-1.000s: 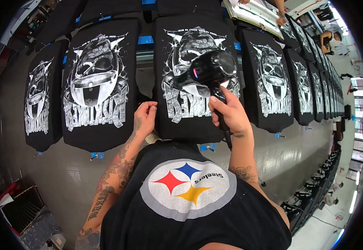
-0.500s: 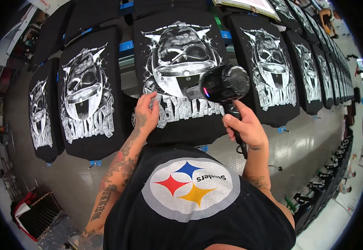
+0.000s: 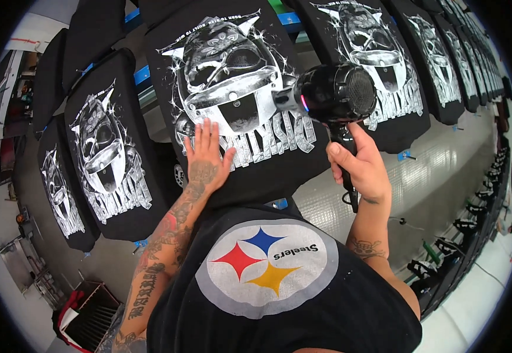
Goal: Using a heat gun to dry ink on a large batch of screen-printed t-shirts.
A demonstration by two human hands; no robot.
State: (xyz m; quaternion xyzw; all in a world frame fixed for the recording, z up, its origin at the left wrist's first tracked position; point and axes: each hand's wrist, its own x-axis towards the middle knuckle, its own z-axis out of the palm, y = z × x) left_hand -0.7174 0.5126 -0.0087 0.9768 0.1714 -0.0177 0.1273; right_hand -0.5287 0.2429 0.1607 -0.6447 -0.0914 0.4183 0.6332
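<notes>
In front of me a black T-shirt [image 3: 232, 35] with a large white and grey print lies stretched flat. My left hand [image 3: 207, 162] rests spread on its lower left part, fingers straight over the print. My right hand [image 3: 359, 162] is closed round the handle of a black hair dryer [image 3: 332, 94]. The dryer's nozzle points left, over the right side of the print, and a pink light glows at its barrel. A cord loop hangs below the handle.
More black printed T-shirts lie in a row on both sides, such as one on the left [image 3: 110, 153] and one on the right [image 3: 379, 65]. Blue clamps [image 3: 407, 156] show at their ends. A dark slatted crate [image 3: 94, 315] stands at lower left.
My left hand has gone from hovering with bent fingers to lying spread on the shirt. The hair dryer has shifted a little right and up. The view has turned.
</notes>
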